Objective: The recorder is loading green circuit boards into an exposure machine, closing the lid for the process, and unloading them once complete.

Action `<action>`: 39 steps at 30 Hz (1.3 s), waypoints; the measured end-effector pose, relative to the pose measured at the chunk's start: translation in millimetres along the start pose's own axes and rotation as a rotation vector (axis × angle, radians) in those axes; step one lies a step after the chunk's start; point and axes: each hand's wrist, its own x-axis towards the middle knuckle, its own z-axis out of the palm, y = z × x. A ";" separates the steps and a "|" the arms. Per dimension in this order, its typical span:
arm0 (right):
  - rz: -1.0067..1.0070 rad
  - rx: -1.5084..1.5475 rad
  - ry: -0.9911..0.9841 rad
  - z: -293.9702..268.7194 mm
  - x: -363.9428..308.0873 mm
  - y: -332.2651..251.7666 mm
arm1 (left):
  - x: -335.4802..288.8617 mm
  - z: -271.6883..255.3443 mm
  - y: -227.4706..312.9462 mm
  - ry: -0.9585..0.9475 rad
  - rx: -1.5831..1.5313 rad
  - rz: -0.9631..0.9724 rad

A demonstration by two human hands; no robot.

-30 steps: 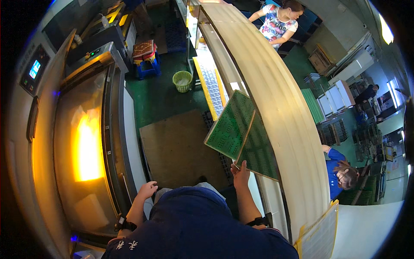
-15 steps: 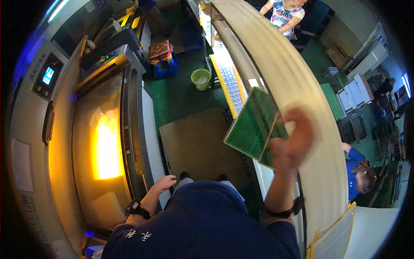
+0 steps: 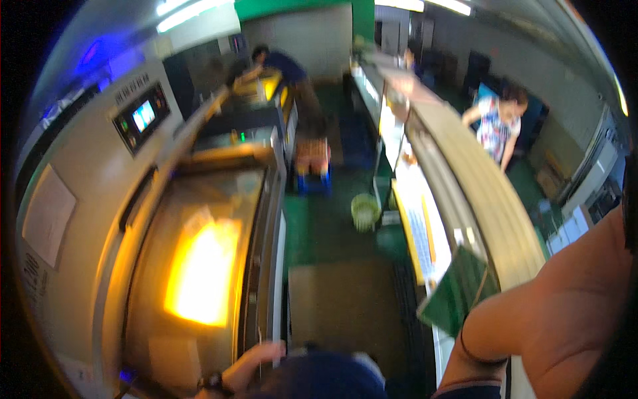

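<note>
Fingers (image 3: 271,348) of the left hand (image 3: 259,356) sit just beside the near edge of a wide machine bed (image 3: 149,319); they are blurred, so I cannot tell whether they are curled shut or touching it. The right arm (image 3: 551,306) is bent up large and close to the camera at the lower right. Its hand lies outside the view, and its grip cannot be told.

Partly behind that arm is a green board (image 3: 448,299), tilted along the inner side of the long pale tabletop (image 3: 475,166), with a narrow light line crossing it. Just beyond it lies a bright, yellow-edged strip (image 3: 415,229).

Left of the hands, a yellow glow (image 3: 205,276) fills the middle of the bed, below a control panel (image 3: 142,116) with a lit screen. Between machine and tabletop are a brown mat (image 3: 345,302), a green basket (image 3: 365,214) and a blue stool (image 3: 314,183). Farther out, a person in a patterned top (image 3: 492,130) stands across the tabletop; another, in dark clothes (image 3: 286,66), leans over at the back.
</note>
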 end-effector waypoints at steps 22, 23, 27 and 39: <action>0.050 0.137 -0.051 61.0 21.7 24.6 | -31.1 -33.9 69.6 0.169 -0.423 -0.083; 0.081 0.147 -0.065 66.3 18.0 34.1 | -30.0 -36.3 71.6 0.162 -0.384 -0.074; 0.146 0.225 -0.098 70.2 -2.4 50.3 | -0.2 -21.0 106.8 0.202 -0.372 -0.048; 1.386 0.127 -0.535 0.5 -353.5 -43.5 | -20.7 124.5 163.5 0.134 -0.445 -0.263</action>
